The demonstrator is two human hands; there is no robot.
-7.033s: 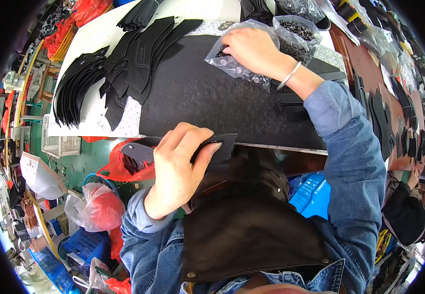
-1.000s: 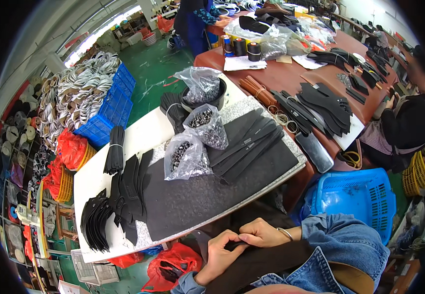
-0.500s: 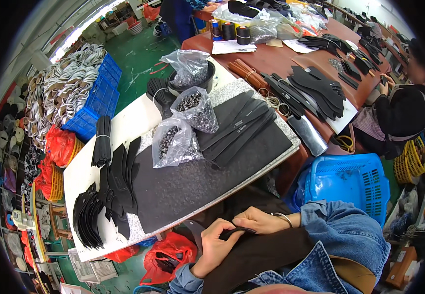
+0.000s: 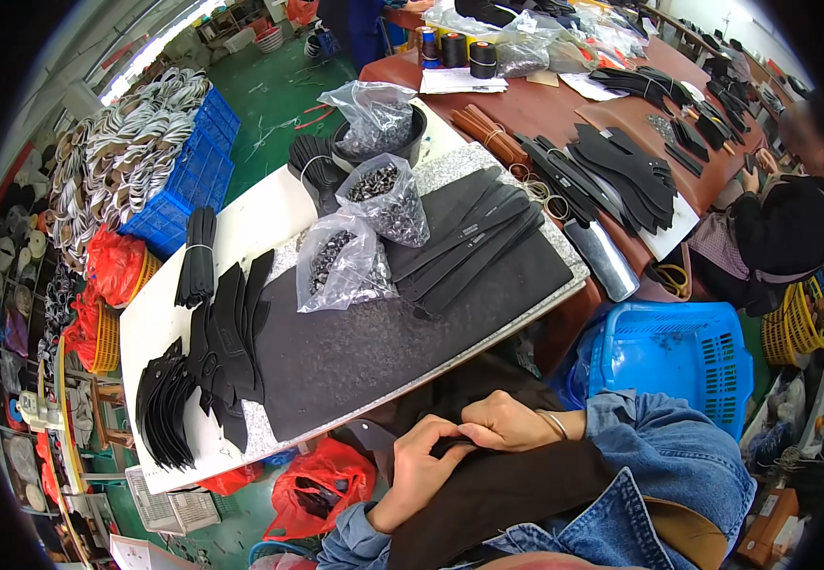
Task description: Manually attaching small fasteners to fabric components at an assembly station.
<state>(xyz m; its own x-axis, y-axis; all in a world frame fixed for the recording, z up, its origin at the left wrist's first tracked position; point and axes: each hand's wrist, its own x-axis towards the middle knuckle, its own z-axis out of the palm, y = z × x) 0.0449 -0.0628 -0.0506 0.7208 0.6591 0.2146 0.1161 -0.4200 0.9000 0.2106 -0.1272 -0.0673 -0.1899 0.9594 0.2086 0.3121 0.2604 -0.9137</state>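
Left hand (image 4: pixel 424 463) and right hand (image 4: pixel 505 422), close together, both grip a strap (image 4: pixel 375 440) by the table's (image 4: pixel 157 318) near edge; its left end looks smooth, dark, pale-dotted.

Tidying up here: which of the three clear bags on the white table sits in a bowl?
The far bag, inside the black bowl. The middle bag and the near bag are both outside it.

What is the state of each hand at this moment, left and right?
Left hand: closed, holding a black piece.
Right hand: closed, seemingly pinching the same black piece; its fingertips are partly hidden.
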